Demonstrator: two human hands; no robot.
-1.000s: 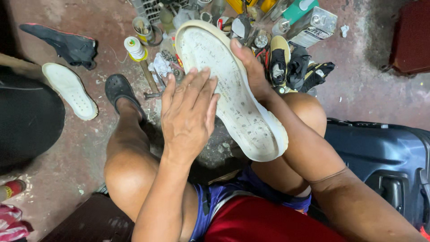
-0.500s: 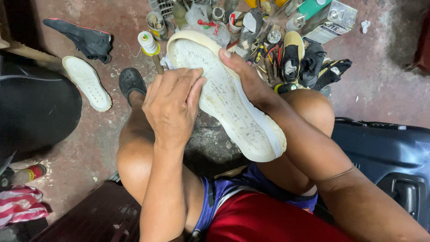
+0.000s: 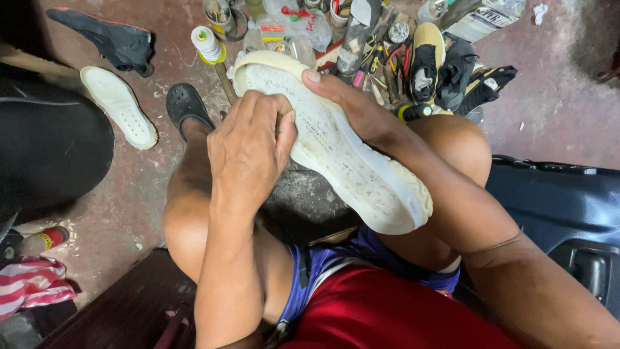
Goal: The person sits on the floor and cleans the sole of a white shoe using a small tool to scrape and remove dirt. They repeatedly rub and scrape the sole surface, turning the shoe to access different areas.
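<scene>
A large cream-white shoe sole (image 3: 342, 155) lies slanted across my lap, its scuffed inner face up and its toe end pointing away from me. My right hand (image 3: 352, 106) grips its right edge near the toe, thumb on top. My left hand (image 3: 248, 152) rests on the sole's left edge with the fingers curled and pinching at the rim. Whether a small thing is between those fingers is hidden.
A second white sole (image 3: 119, 106) and a black shoe upper (image 3: 103, 39) lie on the red floor at left. A thread spool (image 3: 208, 44), cans, tools and black-and-yellow shoes (image 3: 426, 64) crowd the floor ahead. A dark blue suitcase (image 3: 562, 207) stands at right.
My left hand went from flat, fingers spread on the sole, to curled and pinching at its left edge. The sole's heel end has swung slightly rightward and lower.
</scene>
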